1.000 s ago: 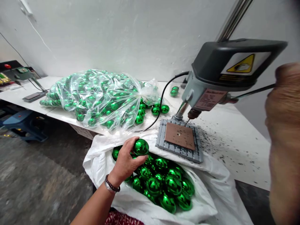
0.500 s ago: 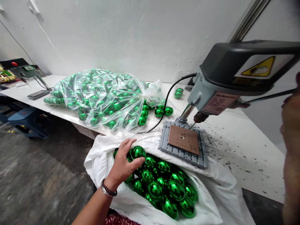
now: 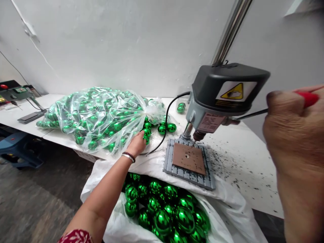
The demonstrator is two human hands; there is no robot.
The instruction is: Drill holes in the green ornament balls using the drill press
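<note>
My left hand [image 3: 137,143] reaches over to the loose green shiny baubles beside the knotted neck of the clear plastic bag [image 3: 101,114]. Its fingers close around one green bauble [image 3: 146,138], partly hidden by the hand. My right hand [image 3: 296,138], large at the right edge, wraps around the red-ended lever handle [image 3: 307,98] of a small bench drill press [image 3: 227,91]. Below the drill bit, a brown board [image 3: 188,158] with a small hole lies on the grey slotted base [image 3: 188,175]. Nothing rests on that hole.
In front, an open white sack [image 3: 116,216] holds several green baubles [image 3: 163,221]. Black shavings [image 3: 227,168] litter the white table [image 3: 253,162]. A black cable [image 3: 165,121] loops beside the drill. Further left stand another drill press [image 3: 25,98] and a blue stool [image 3: 17,145].
My left hand has moved from above the open sack, where it was spread by a bauble, up to the baubles at the bag's neck. My right hand shows more fully on the lever.
</note>
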